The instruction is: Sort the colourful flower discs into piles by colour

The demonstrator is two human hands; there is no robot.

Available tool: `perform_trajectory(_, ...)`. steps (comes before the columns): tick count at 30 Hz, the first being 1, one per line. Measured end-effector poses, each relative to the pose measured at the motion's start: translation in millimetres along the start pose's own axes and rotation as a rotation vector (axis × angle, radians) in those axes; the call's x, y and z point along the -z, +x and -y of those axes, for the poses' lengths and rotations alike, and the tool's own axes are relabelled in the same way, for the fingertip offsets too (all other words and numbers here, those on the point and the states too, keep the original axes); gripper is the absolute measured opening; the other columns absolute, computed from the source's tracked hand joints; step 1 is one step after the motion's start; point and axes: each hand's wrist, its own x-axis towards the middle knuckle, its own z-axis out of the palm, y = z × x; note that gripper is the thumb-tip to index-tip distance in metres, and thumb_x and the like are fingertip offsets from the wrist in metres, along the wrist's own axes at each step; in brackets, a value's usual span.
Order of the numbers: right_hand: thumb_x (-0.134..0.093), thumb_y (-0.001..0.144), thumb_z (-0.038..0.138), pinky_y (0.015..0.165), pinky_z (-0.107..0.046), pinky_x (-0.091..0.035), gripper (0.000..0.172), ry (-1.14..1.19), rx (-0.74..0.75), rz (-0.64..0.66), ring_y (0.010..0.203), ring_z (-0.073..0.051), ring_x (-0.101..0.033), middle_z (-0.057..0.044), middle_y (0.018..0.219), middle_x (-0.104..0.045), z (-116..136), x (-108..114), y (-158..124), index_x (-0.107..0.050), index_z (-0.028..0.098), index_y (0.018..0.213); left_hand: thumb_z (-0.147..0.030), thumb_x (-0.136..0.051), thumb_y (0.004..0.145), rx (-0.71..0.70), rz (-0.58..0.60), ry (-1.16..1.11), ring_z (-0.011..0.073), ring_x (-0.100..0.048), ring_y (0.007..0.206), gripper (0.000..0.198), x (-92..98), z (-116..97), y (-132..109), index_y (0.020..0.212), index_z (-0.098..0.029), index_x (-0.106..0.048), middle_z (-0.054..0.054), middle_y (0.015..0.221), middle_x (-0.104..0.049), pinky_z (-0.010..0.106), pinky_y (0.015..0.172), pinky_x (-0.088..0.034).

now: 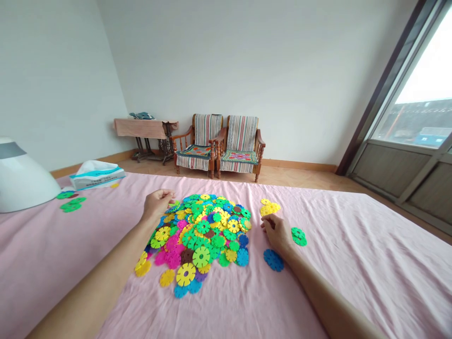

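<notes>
Bare forearms reach across a bed [356, 287] under a creased pink sheet, with two striped wooden armchairs [226, 146] far ahead of the hands and a tall window [420, 80] off beyond the right hand. Well beyond the left hand sit a white domed appliance [21, 179] and a tissue packet [97, 175]. Between the hands lies a heaped pile of plastic snowflake discs [201, 235] in mixed colours. The left hand [158, 205] rests loosely curled at the pile's upper left edge; whether it holds a disc cannot be told. The right hand [277, 233], just right of the pile, closes narrowly, fingertips turned down to the sheet; any disc there is hidden. Around it lie small sorted groups: yellow discs [269, 207] just ahead, green discs [299, 237] just to its right and blue discs [273, 260] just below. The discs look light, thin and stiff, apt to slide over one another, and are probably best pinched by the notched rim.
</notes>
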Motion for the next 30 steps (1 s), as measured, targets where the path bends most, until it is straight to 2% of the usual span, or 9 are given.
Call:
perform_trajectory(5,-0.043,0.079,0.028,0.063,-0.026,-0.048,0.025,0.001,0.004,0.008,0.068,-0.018,-0.066,-0.003,0.073,-0.070,1.2,0.2,-0.1,-0.065,0.020,0.087,-0.039,-0.064,0.057,-0.074,0.115,0.080,0.0149,-0.060,0.054,0.029,-9.0,5.5,-11.8,0.073,-0.015,-0.065,0.004,0.065,-0.068,0.021,0.046,-0.042)
perform_trajectory(9,-0.043,0.079,0.027,0.063,-0.026,-0.048,0.024,-0.003,0.002,0.011,0.069,-0.018,-0.066,-0.002,0.073,-0.070,1.3,0.4,-0.3,-0.064,0.020,0.087,-0.032,-0.065,0.058,-0.162,0.267,0.132,0.0171,-0.063,0.061,0.020,-23.5,-4.8,-29.1,0.070,-0.017,-0.068,0.003,0.064,-0.069,0.025,0.057,-0.048)
perform_trajectory(11,-0.043,0.079,0.026,0.064,-0.026,-0.048,0.023,-0.007,0.004,0.010,0.069,-0.018,-0.066,-0.002,0.073,-0.070,1.5,0.6,-0.5,-0.064,0.020,0.087,-0.029,-0.065,0.062,-0.255,0.364,0.198,0.0179,-0.064,0.067,0.015,-31.6,-13.9,-40.9,0.070,-0.018,-0.070,0.003,0.069,-0.070,0.027,0.064,-0.049)
perform_trajectory(14,-0.044,0.079,0.027,0.063,-0.027,-0.048,0.023,-0.014,0.008,0.008,0.068,-0.018,-0.066,-0.002,0.073,-0.070,2.8,1.1,-1.2,-0.064,0.019,0.088,-0.023,-0.060,0.072,-0.488,0.509,0.411,0.0174,-0.064,0.070,0.014,-44.1,-26.3,-61.1,0.076,-0.020,-0.072,0.003,0.079,-0.070,0.028,0.068,-0.049)
perform_trajectory(16,-0.044,0.079,0.026,0.063,-0.027,-0.048,0.023,-0.021,0.010,0.006,0.067,-0.018,-0.066,-0.003,0.073,-0.070,4.1,1.5,-1.7,-0.064,0.019,0.088,-0.021,-0.061,0.074,-0.615,0.550,0.538,0.0182,-0.063,0.074,0.015,-51.9,-30.8,-73.5,0.084,-0.021,-0.072,0.004,0.084,-0.068,0.030,0.072,-0.049)
perform_trajectory(20,-0.044,0.080,0.025,0.063,-0.026,-0.047,0.024,-0.038,0.011,-0.003,0.067,-0.018,-0.066,-0.003,0.074,-0.070,6.0,1.8,-2.4,-0.065,0.019,0.088,-0.022,-0.070,0.072,-0.787,0.557,0.699,0.0241,-0.058,0.098,0.026,-61.9,-30.6,-89.5,0.098,-0.022,-0.070,0.006,0.100,-0.063,0.036,0.087,-0.046)
perform_trajectory(23,-0.044,0.080,0.025,0.063,-0.026,-0.048,0.023,-0.046,0.014,-0.006,0.068,-0.018,-0.066,-0.002,0.075,-0.070,5.6,1.8,-2.3,-0.066,0.019,0.088,-0.020,-0.068,0.074,-0.837,0.596,0.730,0.0240,-0.056,0.101,0.019,-62.0,-27.7,-93.8,0.093,-0.023,-0.070,0.006,0.101,-0.062,0.037,0.089,-0.045)
perform_trajectory(27,-0.046,0.081,0.024,0.066,-0.027,-0.047,0.022,-0.062,0.026,-0.019,0.068,-0.018,-0.064,-0.002,0.075,-0.070,9.9,2.6,-3.9,-0.066,0.019,0.089,-0.017,-0.066,0.076,-0.790,0.718,0.675,0.0215,-0.059,0.094,0.018,-56.7,-29.0,-96.4,0.093,-0.022,-0.070,0.004,0.095,-0.065,0.035,0.087,-0.046)
perform_trajectory(30,-0.048,0.082,0.022,0.069,-0.028,-0.047,0.021,-0.079,0.165,0.023,0.071,-0.017,-0.062,-0.004,0.081,-0.067,25.8,2.1,-9.6,-0.067,0.020,0.090,-0.025,-0.070,0.075,-0.779,0.747,0.612,0.0222,-0.060,0.096,0.024,-54.9,-33.3,-102.1,0.099,-0.024,-0.070,0.004,0.098,-0.068,0.036,0.088,-0.046)
